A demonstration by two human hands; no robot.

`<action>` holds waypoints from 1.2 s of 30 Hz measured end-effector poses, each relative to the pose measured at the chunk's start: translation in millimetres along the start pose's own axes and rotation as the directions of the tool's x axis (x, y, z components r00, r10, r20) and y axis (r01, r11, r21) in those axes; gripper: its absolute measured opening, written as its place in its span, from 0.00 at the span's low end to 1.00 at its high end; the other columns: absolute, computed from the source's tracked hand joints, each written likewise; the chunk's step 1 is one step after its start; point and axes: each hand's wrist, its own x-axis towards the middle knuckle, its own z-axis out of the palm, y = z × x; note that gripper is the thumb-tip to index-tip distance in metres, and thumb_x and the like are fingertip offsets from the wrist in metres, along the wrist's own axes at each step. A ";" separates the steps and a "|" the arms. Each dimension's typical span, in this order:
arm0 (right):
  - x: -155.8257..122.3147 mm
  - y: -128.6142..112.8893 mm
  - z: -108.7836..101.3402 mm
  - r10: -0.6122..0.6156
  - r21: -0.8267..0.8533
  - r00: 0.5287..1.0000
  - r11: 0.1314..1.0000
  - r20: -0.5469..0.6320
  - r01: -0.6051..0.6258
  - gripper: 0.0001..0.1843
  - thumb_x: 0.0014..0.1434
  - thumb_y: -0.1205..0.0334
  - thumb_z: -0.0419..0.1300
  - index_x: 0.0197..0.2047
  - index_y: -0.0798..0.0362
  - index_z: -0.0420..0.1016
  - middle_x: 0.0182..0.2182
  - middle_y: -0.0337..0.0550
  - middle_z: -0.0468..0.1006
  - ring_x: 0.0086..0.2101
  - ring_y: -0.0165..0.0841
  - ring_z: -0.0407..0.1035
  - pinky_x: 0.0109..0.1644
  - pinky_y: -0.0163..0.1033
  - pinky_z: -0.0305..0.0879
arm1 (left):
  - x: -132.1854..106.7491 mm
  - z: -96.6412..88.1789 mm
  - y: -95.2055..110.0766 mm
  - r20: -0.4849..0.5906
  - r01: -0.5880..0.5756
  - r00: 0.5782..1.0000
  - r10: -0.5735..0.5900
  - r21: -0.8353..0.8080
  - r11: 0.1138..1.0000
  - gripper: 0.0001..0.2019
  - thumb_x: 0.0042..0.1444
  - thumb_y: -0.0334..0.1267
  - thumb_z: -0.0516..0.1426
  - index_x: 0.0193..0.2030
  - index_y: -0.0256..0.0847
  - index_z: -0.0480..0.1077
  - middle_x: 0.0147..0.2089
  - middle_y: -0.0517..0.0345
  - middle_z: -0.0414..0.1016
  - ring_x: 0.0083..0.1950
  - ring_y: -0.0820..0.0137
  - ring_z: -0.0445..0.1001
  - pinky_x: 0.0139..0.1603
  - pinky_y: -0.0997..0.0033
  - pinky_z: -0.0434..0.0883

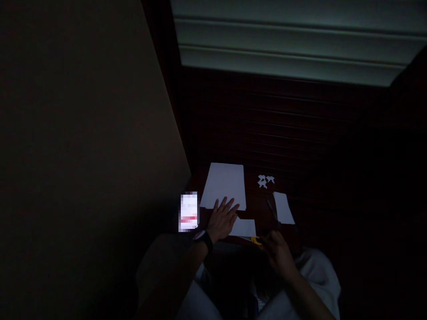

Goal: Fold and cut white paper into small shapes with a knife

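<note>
My left hand (223,221), with a dark band on its wrist, lies flat with fingers spread. It presses on a small white sheet of paper (245,227) near the table's front edge, and its fingertips reach over the larger paper. My right hand (277,250) is closed around a utility knife (256,240) with a yellow front part. The knife's thin blade points left along the near edge of the small sheet. In the dim light I cannot tell whether the blade touches the paper.
A stack of larger white paper (225,184) lies at the back left of the dark table. Several small cut paper shapes (264,181) are at the back right, with a pen (272,210) and white paper strip (283,208) nearer. A lit, blurred screen (188,211) stands left, beside the wall.
</note>
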 end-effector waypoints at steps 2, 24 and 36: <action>0.3 0.5 -0.2 0.004 0.001 1.000 1.000 -0.004 -0.004 0.16 0.59 0.63 0.54 0.50 0.46 0.73 0.36 0.48 0.69 0.39 0.42 0.63 0.41 0.45 0.62 | 0.1 -0.4 0.4 -0.004 -0.001 1.000 0.001 0.000 1.000 0.22 0.64 0.46 0.43 0.64 0.54 0.55 0.69 0.64 0.51 0.70 0.61 0.40 0.68 0.47 0.38; 23.3 -10.0 6.3 0.041 0.085 0.999 0.996 -0.034 -0.038 0.15 0.54 0.65 0.63 0.47 0.47 0.75 0.36 0.45 0.71 0.40 0.39 0.65 0.44 0.42 0.63 | -0.2 -1.6 0.8 -0.037 -0.012 0.999 0.012 -0.003 1.000 0.22 0.64 0.45 0.43 0.64 0.50 0.56 0.68 0.60 0.52 0.70 0.60 0.41 0.68 0.47 0.38; 15.0 -10.5 9.3 0.088 0.122 0.992 0.990 -0.089 -0.077 0.15 0.53 0.65 0.63 0.45 0.50 0.75 0.38 0.46 0.73 0.40 0.39 0.67 0.44 0.42 0.64 | 0.0 -2.0 1.6 -0.035 -0.011 0.999 0.010 -0.028 1.000 0.21 0.64 0.43 0.44 0.64 0.49 0.57 0.68 0.60 0.54 0.70 0.59 0.43 0.68 0.46 0.39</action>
